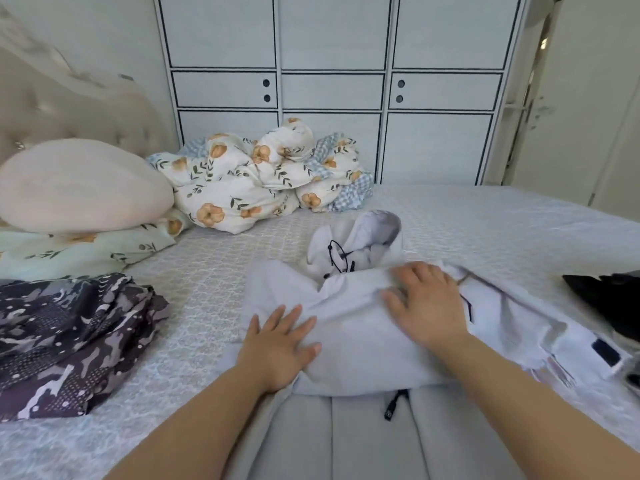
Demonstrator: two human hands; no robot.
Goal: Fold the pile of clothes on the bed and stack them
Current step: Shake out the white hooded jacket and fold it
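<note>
A pale grey, soft cotton hooded sweatshirt [363,327] lies partly folded on the bed [485,223], whose cover is a light, quilted fabric with a fine lattice relief. The left hand [280,344] rests flat on the garment's left edge, its fingers [294,317] straight and slightly spread, pressing the cloth down. The right hand [422,299] lies palm-down on the folded upper layer, its fingers [408,275] straight, close together and blurred; neither hand curls round the fabric. Just beyond the right fingertips the rounded hood [360,237] stands open, showing a smooth lining and a thin dark drawcord [337,256] looped across it. To the right of the right fingers a sleeve [561,337] trails outward, ending in a ribbed cuff beside a small dark rectangular tag [604,351]. Below both hands a dark zip pull [393,407] hangs at the garment's lower hem.

Well to the left of the left fingers lies a folded stack of thin, dark grey camouflage-patterned fabric [69,341] with white dots. Farther beyond it sit a smooth, rounded cream pillow [83,185] and a crumpled white duvet [263,178] printed with orange flowers and green leaves, partly backed with blue gingham. A black, matte garment [609,299] lies at the far right. A white panelled wardrobe [332,64] with dark outlines stands behind the bed.
</note>
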